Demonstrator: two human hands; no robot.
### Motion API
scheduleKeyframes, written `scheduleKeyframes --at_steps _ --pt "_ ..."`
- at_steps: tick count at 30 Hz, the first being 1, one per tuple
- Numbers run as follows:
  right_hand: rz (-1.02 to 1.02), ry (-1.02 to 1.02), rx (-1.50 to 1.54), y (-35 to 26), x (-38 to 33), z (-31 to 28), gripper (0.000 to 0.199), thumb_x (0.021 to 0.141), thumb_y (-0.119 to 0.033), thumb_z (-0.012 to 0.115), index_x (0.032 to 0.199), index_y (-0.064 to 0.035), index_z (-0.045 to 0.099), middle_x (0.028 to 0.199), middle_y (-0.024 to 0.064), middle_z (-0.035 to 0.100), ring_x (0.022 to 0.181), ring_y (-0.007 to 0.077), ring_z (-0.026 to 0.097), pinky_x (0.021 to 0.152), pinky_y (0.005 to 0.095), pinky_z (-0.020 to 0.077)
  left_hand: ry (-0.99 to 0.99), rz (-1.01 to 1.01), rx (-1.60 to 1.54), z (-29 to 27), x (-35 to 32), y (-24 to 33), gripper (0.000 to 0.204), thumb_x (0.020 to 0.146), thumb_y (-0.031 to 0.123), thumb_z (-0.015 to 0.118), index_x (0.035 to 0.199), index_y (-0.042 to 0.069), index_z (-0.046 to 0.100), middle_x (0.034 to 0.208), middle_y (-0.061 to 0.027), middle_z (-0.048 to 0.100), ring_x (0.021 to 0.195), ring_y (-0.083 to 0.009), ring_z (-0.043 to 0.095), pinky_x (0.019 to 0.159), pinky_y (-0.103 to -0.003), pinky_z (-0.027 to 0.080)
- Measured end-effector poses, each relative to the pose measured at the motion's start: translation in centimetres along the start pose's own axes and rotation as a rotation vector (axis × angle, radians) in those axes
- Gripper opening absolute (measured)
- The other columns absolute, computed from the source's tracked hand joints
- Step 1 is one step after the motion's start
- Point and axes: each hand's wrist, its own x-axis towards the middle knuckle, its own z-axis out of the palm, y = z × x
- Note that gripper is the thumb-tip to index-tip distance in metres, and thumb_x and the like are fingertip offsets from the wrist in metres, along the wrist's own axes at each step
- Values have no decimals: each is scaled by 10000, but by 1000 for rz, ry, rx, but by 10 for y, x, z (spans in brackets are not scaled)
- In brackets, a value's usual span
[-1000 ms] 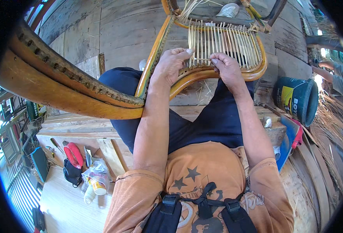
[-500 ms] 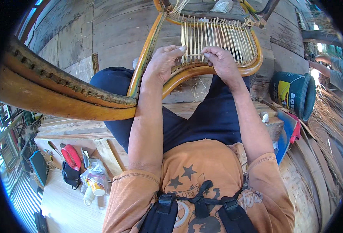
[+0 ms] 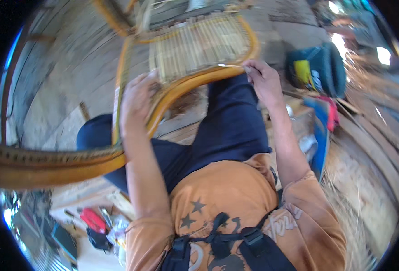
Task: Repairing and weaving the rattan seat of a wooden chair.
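A curved wooden chair frame (image 3: 222,73), yellow-brown and varnished, lies over my legs. Pale cane strands (image 3: 199,45) run in close rows across its seat opening. My left hand (image 3: 137,100) is at the near left corner of the seat, its fingers curled against the frame; blur hides what they grip. Beside the near right part of the rail, my right hand (image 3: 263,81) is closed with thumb and fingers pinched. From that pinch a thin pale strip (image 3: 231,66) points left over the rail; it looks like cane, but blur softens its outline.
A dark green bucket (image 3: 319,71) stands at the right, with a blue board (image 3: 321,135) and red cloth (image 3: 333,114) below it. Long wood strips (image 3: 366,153) lie along the right. At lower left are a red pouch (image 3: 92,220) and a plastic bag (image 3: 118,232).
My right hand has moved away from the strands to the right, now with a thin pale strip showing. My left hand has drawn back toward the corner. The whole view has shifted and blurred.
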Motion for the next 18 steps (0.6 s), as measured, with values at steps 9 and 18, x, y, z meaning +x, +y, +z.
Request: scheduleKeyframes --at_steps 9,18 --pt "293 589 -414 139 -152 -127 160 857 -105 502 959 -22 594 901 120 606 829 245 577 766 322 432 176 -108 419 2 -1 8 227 776 271 638 937 113 614 754 65 552 702 -38 458 619 -257 318" --pt "50 356 -1309 205 -182 -143 323 878 -240 468 1105 -25 549 1138 130 542 1110 307 453 961 379 338 124 -35 701 6 -1 1 239 774 234 602 936 64 646 747 -9 570 676 -108 490 572 -258 370"
